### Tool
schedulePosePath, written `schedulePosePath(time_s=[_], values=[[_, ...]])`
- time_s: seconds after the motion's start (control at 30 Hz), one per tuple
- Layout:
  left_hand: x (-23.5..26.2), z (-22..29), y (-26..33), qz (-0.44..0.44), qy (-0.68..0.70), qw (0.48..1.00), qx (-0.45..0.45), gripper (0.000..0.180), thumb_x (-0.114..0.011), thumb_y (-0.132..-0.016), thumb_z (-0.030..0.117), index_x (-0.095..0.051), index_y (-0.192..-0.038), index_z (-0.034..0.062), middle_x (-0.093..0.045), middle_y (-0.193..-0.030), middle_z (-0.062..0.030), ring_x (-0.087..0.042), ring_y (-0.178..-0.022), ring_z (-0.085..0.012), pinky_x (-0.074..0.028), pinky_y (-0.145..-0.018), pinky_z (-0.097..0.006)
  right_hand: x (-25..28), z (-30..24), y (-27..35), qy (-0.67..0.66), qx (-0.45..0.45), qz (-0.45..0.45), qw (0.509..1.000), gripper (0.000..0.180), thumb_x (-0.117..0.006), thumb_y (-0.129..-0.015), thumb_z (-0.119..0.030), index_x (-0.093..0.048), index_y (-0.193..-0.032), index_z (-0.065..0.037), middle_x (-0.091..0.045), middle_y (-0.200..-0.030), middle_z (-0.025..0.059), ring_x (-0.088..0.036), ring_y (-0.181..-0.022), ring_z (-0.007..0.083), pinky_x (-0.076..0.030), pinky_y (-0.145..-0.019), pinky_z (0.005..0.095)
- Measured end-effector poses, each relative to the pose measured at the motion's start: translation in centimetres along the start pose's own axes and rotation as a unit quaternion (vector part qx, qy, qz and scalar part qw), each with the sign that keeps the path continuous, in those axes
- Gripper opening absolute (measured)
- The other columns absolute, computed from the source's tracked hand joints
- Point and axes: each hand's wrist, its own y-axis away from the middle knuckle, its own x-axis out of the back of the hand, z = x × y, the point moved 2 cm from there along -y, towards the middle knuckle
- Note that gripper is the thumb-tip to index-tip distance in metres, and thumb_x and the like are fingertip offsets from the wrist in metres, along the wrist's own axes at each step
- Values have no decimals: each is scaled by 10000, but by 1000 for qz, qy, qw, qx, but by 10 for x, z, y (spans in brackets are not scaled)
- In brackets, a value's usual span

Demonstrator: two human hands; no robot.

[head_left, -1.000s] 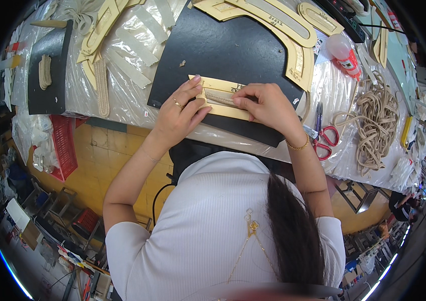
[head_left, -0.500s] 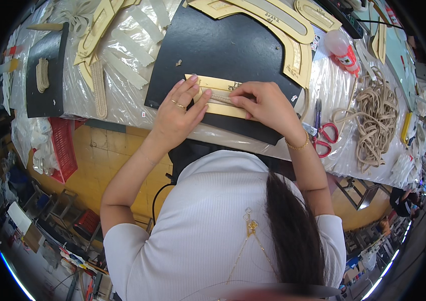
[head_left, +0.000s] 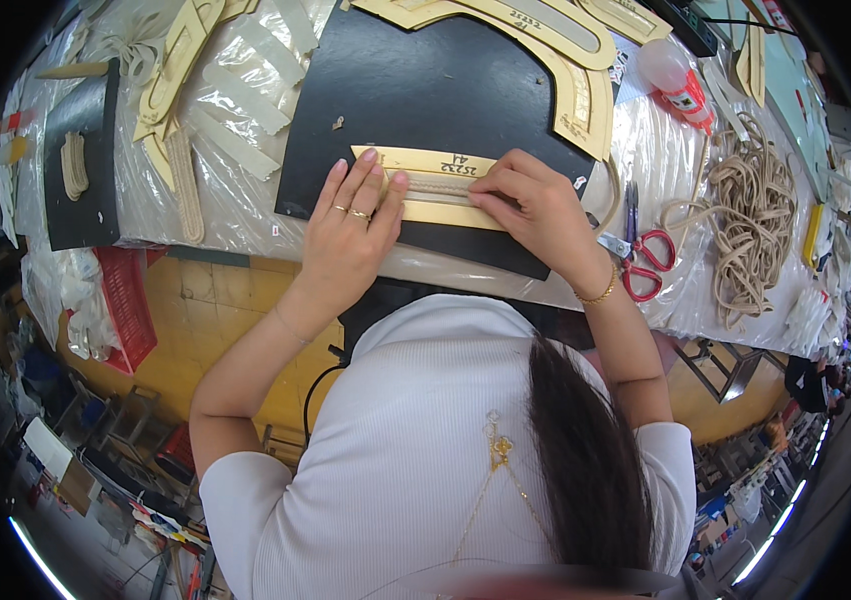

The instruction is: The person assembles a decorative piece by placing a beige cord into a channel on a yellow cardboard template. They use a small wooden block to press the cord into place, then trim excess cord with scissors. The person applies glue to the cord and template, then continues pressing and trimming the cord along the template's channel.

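Note:
A pale yellow slotted template (head_left: 420, 158) lies near the front edge of a black board (head_left: 425, 95). Along its slot runs a beige braided cord (head_left: 440, 187). My left hand (head_left: 353, 230) rests on the template's left end, fingers stretched out flat, the fingertips over the cord's end. At the right part of the slot, my right hand (head_left: 540, 210) pinches the cord between thumb and fingers. The template's right end is partly hidden under that hand. A larger, curved yellow template (head_left: 577, 112) lies along the board's far right side.
Red-handled scissors (head_left: 651, 264) and a heap of beige cord (head_left: 753, 225) lie to the right, below a bottle with a red label (head_left: 683, 92). On the left are grey strips (head_left: 233, 150), a smaller black board (head_left: 85, 215) and a red basket (head_left: 128, 310) below the table edge.
My right hand has shifted slightly right along the slot, showing more of the template and cord. My left hand stays on the left end. The whole view has shifted a little.

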Motion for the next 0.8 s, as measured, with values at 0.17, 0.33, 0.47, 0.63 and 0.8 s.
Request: schedulePosePath(time_s=[0.17, 0.33, 0.47, 0.63, 0.8], values=[[-2, 6, 1, -4, -15, 1000, 16, 426, -682, -857, 92, -642, -1268, -11, -612, -1248, -200, -553, -1295, -345, -409, -1114, -505, -2, 3, 0, 7, 9, 5, 1000, 100, -760, -855, -74, -721, -935, -28, -606, -860, 81, -624, -711, 224, -511, -651, 319], [-2, 7, 2, -7, -19, 1000, 14, 427, -674, -858, 81, -637, -1270, -24, -605, -1247, -218, -549, -1295, -364, -405, -1114, -520, -3, 4, 0, 10, 9, 7, 1000, 99, -756, -853, -69, -710, -930, -27, -602, -860, 82, -624, -709, 229, -513, -651, 326], [-2, 7, 1, -10, -22, 1000, 10, 433, -676, -856, 83, -631, -1271, -32, -601, -1240, -226, -540, -1302, -373, -395, -1118, -530, -3, 4, 0, 15, 9, 6, 1000, 99, -758, -848, -71, -707, -923, -29, -602, -860, 82, -626, -706, 233, -517, -651, 330], [3, 10, 0, -27, -29, 999, 25, 446, -686, -850, 96, -626, -1276, -20, -552, -1311, -215, -459, -1368, -389, -365, -1137, -544, -5, 3, 0, 32, 13, 9, 999, 97, -756, -847, -82, -702, -914, -36, -605, -868, 80, -637, -711, 252, -524, -648, 342], [1, 22, -5, 1, -33, 996, 81, 472, -719, -818, 116, -622, -1269, 15, -495, -1385, -198, -392, -1402, -401, -364, -1135, -551, -7, 3, 1, 64, 14, 8, 998, 97, -745, -849, -102, -697, -913, -46, -606, -889, 78, -650, -726, 281, -535, -650, 364]])
